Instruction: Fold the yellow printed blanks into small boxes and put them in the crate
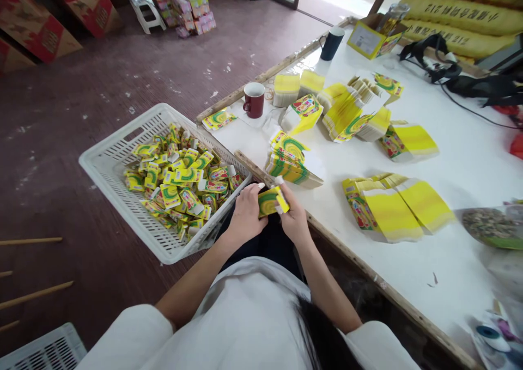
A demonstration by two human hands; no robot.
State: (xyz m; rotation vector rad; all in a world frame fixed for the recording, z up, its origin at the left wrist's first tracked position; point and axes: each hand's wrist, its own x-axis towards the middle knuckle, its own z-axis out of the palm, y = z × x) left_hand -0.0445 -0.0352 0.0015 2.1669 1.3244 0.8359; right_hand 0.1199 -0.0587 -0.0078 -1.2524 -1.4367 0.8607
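Above my lap, a small yellow and green carton [268, 202] is held between my two hands. My left hand [247, 211] grips its left end, with the fingers bent round it. My right hand [293, 213] pinches the right end, where pale end flaps show. Just beyond, at the table edge, stands a row of flattened printed cartons [288, 160]. To the left of my hands, a white plastic basket [110, 141] holds a heap of small yellow cartons [183, 176].
On the white table [412, 272] are more carton stacks [392, 206], a red mug [254, 102], a dark blue mug [332, 44] and black straps with a cable [457, 76]. A wooden strip [368, 269] edges the table. A white stool [146, 10] and cardboard boxes [44, 32] stand across the floor.
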